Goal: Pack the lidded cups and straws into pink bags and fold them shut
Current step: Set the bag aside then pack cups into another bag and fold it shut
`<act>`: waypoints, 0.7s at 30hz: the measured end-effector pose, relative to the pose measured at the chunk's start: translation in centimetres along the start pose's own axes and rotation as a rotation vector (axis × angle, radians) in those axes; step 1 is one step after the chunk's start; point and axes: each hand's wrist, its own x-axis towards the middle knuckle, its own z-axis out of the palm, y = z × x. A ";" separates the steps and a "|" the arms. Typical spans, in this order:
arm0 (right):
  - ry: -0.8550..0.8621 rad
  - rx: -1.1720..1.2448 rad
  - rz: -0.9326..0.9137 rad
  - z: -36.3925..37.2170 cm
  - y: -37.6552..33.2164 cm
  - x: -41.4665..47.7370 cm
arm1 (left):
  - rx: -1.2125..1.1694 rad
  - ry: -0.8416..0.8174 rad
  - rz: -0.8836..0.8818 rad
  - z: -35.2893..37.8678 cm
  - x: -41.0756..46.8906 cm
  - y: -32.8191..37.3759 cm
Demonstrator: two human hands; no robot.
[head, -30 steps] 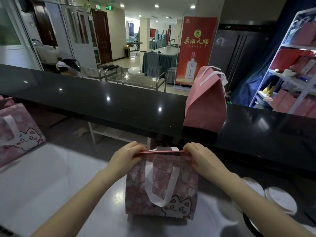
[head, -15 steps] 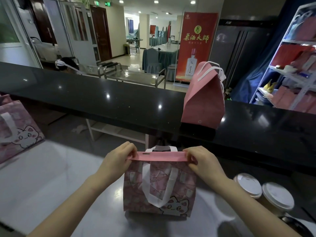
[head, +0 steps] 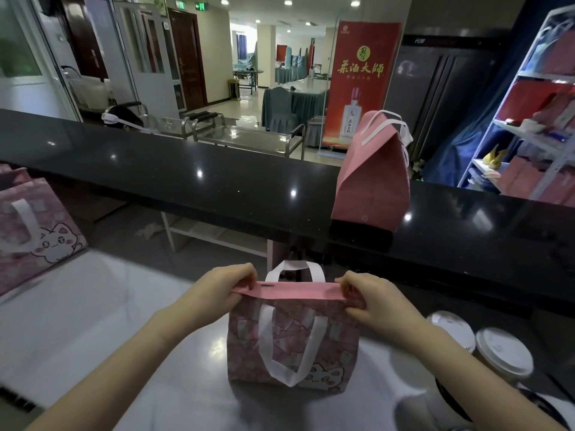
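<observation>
White table (head: 93, 321) in front, black ledge (head: 217, 188) raised behind it. On the ledge, well apart from the work: 1 plain pink bag (head: 373, 181), top already folded over. At far left on the table, 1 spare cat-print bag (head: 37, 231). Upright in the middle, between both arms: the pink cat-print bag (head: 292, 346) in hand. To its right, 2 lidded cups (head: 502, 353) side by side, not packed.

Top band (head: 292, 290) turned over into a plain pink strip. Left grip (head: 224, 290) narrow, pinching the strip's left end; right grip (head: 370, 300) narrow, pinching the right end. Probably mid-fold, with the crease not yet set. Cannot tell whether cups or straws sit inside; mouth hidden.

Pull both ends level and taut. Press from the corners toward the middle so the strip lies flat. Leave the rear handle (head: 318, 273) free behind the strip, not trapped crooked. Push gently downward only; likely to sag or tip under a hard shove.
</observation>
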 end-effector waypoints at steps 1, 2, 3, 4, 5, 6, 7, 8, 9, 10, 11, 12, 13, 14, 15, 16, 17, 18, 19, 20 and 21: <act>0.024 -0.028 -0.001 0.3 0.0 -0.1 | 0.004 0.021 0.005 0.2 0.0 0.1; 0.057 -0.045 -0.007 0.7 -0.1 -0.1 | 0.004 0.037 0.004 0.3 0.0 0.0; 0.089 -0.056 -0.021 1.2 -0.1 -0.3 | 0.002 0.044 -0.002 0.3 0.0 -0.3; 0.115 -0.064 -0.040 1.6 -0.2 -0.4 | 0.002 0.040 -0.012 0.3 0.0 -0.6; 0.136 -0.071 -0.062 2.0 -0.2 -0.6 | 0.004 0.025 -0.023 0.2 0.0 -0.9; 0.155 -0.079 -0.084 2.3 -0.2 -0.7 | 0.007 0.004 -0.032 0.0 0.0 -1.3; 0.175 -0.083 -0.105 2.6 -0.3 -0.8 | 0.011 -0.021 -0.035 -0.2 0.0 -1.5; 0.191 -0.082 -0.121 2.7 -0.3 -0.9 | 0.014 -0.048 -0.038 -0.5 0.1 -1.7; 0.198 -0.081 -0.131 2.7 -0.2 -0.9 | 0.019 -0.076 -0.041 -0.7 0.1 -1.8; 0.193 -0.082 -0.135 2.7 -0.1 -0.9 | 0.029 -0.104 -0.043 -0.9 0.1 -1.9; 0.178 -0.083 -0.132 2.6 -0.1 -0.9 | 0.049 -0.126 -0.041 -1.0 0.1 -1.9; 0.157 -0.081 -0.122 2.4 0.0 -0.8 | 0.068 -0.138 -0.035 -1.1 0.0 -1.8; 0.130 -0.074 -0.102 2.2 0.1 -0.8 | 0.080 -0.134 -0.027 -1.1 -0.1 -1.7; 0.102 -0.062 -0.075 1.8 0.1 -0.7 | 0.086 -0.109 -0.018 -0.9 -0.3 -1.5; 0.078 -0.051 -0.045 1.5 0.1 -0.6 | 0.094 -0.069 -0.013 -0.8 -0.4 -1.2; 0.066 -0.044 -0.019 1.2 -0.1 -0.4 | 0.101 -0.023 -0.015 -0.5 -0.5 -0.8; 0.063 -0.030 0.002 0.9 -0.3 -0.1 | 0.102 0.017 -0.012 -0.2 -0.6 -0.4; 0.059 -0.005 0.015 0.7 -0.5 0.2 | 0.092 0.046 -0.004 0.1 -0.5 0.0; 0.046 0.020 0.025 0.6 -0.7 0.5 | 0.070 0.069 0.005 0.5 -0.5 0.4; 0.026 0.027 0.033 0.5 -0.9 0.9 | 0.044 0.089 0.003 0.8 -0.4 0.7; 0.009 0.009 0.042 0.5 -1.2 1.3 | 0.023 0.109 -0.014 1.1 -0.3 0.9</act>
